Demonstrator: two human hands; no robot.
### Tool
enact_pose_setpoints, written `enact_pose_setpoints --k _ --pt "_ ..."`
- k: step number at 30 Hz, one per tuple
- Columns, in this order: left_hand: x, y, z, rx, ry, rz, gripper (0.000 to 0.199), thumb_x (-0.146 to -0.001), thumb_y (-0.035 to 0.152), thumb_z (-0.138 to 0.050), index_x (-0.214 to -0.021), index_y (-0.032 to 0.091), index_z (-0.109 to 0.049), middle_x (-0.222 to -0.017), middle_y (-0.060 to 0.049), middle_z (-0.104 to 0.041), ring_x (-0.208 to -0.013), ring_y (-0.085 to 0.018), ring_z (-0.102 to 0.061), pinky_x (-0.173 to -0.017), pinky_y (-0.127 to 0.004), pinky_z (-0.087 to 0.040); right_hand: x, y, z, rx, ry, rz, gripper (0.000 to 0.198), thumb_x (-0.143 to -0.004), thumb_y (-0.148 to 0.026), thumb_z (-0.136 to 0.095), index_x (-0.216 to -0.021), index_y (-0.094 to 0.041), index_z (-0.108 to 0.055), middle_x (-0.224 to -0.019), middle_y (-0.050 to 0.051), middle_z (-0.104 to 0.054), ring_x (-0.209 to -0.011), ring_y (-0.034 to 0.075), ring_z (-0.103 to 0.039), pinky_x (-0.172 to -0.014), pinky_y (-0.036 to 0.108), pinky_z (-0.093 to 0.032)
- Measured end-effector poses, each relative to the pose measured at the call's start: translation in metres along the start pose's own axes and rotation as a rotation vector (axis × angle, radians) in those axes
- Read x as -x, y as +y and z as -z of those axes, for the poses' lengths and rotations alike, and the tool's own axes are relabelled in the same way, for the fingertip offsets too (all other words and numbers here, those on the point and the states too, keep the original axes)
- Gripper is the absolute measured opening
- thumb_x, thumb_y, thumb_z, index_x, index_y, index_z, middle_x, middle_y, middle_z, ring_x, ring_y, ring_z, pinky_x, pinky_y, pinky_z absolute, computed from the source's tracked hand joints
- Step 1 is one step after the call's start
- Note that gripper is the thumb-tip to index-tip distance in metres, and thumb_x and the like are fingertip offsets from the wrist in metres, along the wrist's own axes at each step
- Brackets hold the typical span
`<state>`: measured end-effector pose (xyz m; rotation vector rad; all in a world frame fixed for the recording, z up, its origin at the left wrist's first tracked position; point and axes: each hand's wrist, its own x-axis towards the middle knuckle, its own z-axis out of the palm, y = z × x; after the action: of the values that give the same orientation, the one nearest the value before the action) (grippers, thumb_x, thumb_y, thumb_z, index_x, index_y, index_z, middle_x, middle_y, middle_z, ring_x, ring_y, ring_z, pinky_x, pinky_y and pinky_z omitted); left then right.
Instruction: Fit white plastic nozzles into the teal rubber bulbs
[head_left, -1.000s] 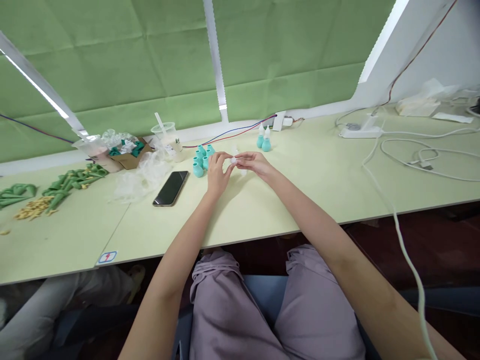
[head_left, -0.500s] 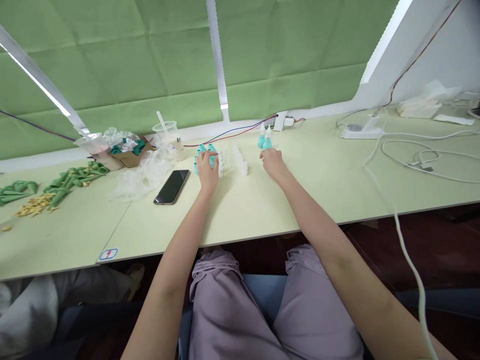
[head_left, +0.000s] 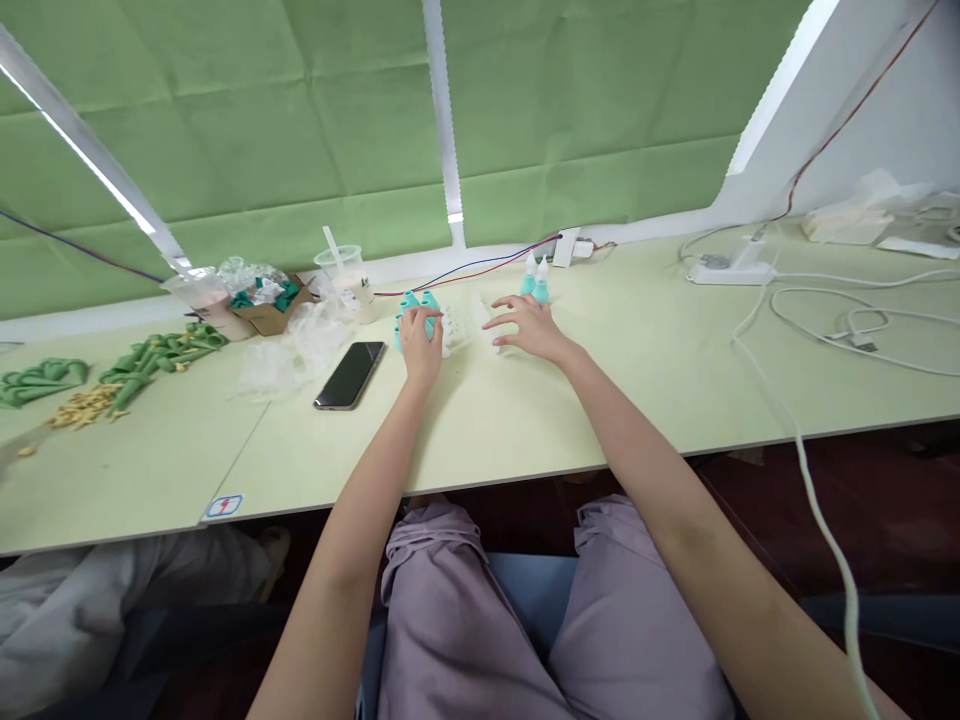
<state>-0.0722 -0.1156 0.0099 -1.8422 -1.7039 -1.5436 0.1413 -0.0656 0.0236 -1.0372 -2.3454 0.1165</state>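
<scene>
My left hand [head_left: 421, 345] rests over a cluster of small teal bulb-shaped bottles [head_left: 409, 300], its fingers and thumb curled around one of them. White pointed caps [head_left: 450, 325] stand in rows just right of that cluster. Fingers spread and holding nothing, my right hand [head_left: 529, 328] reaches over a row of white pieces [head_left: 481, 312]; whether it touches them I cannot tell. Behind my right hand, two teal bottles with white pointed caps [head_left: 535, 282] stand upright, their lower parts partly hidden by the hand.
A black phone [head_left: 350, 376] lies left of my left hand. Beyond it are crumpled clear plastic [head_left: 281, 352], a drink cup [head_left: 346, 280], a cardboard box [head_left: 276, 316] and green pieces [head_left: 154, 358]. A power strip [head_left: 731, 268] and white cables [head_left: 814, 318] lie at the right.
My right hand has moved left from beside the two capped bottles to the white pieces, and its fingers have opened out. My left hand stays at the teal cluster.
</scene>
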Motion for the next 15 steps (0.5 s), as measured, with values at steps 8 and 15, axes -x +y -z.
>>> enact_pose_setpoints --k 8,15 --pt "0.001 0.003 -0.001 0.032 -0.083 -0.076 0.02 -0.089 0.038 -0.048 -0.091 0.021 -0.06 -0.101 -0.008 -0.061 -0.101 -0.023 -0.054 -0.094 -0.042 -0.04 -0.001 -0.007 -0.003 -0.094 0.093 0.046 0.009 -0.072 -0.03 -0.073 -0.08 -0.025 -0.074 -0.104 0.004 -0.064 -0.103 0.024 -0.048 -0.087 0.038 -0.033" --pt "0.006 0.016 -0.011 0.23 -0.389 -0.063 0.032 -0.081 0.043 -0.061 -0.103 0.02 -0.062 -0.092 -0.006 -0.067 -0.078 -0.016 -0.062 -0.068 -0.029 -0.048 -0.008 -0.028 -0.003 -0.592 0.266 -0.121 0.026 -0.076 -0.038 -0.065 -0.094 -0.019 -0.068 -0.08 0.001 -0.066 -0.071 0.014 -0.055 -0.069 0.027 -0.041"
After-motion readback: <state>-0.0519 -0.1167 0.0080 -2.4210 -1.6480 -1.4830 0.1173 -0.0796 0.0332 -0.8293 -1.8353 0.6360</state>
